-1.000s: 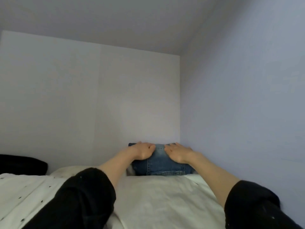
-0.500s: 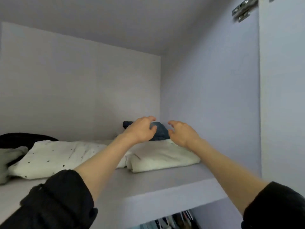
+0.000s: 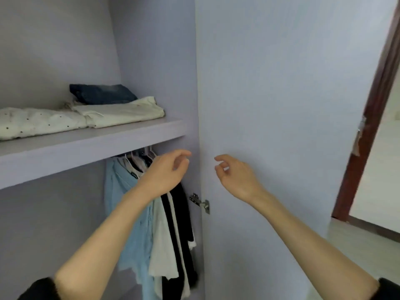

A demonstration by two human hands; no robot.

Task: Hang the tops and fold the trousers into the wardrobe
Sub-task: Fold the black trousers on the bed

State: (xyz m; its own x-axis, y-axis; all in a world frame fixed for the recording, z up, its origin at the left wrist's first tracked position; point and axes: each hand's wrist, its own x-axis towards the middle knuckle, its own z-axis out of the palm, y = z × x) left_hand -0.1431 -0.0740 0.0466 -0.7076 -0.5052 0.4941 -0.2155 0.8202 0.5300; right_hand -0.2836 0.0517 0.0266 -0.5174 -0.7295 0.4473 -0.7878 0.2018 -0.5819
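Folded blue jeans [image 3: 104, 94] lie at the back right of the wardrobe shelf [image 3: 91, 144], on top of folded cream trousers [image 3: 121, 112]. A white dotted folded garment [image 3: 36, 123] lies to their left. Under the shelf hang several tops [image 3: 155, 230]: light blue, white and black. My left hand [image 3: 166, 172] hovers below the shelf edge in front of the hangers, fingers loosely curled, holding nothing. My right hand [image 3: 233, 174] is level with it in front of the open wardrobe door [image 3: 281, 105], also relaxed and empty.
The wardrobe door stands open at the right on a metal hinge [image 3: 200, 202]. A dark brown door frame [image 3: 368, 118] and pale floor [image 3: 363, 252] show at the far right.
Both hands have let go of the jeans and drawn back and down from the shelf. The view has dropped and swung right, showing the hanging tops and the door.
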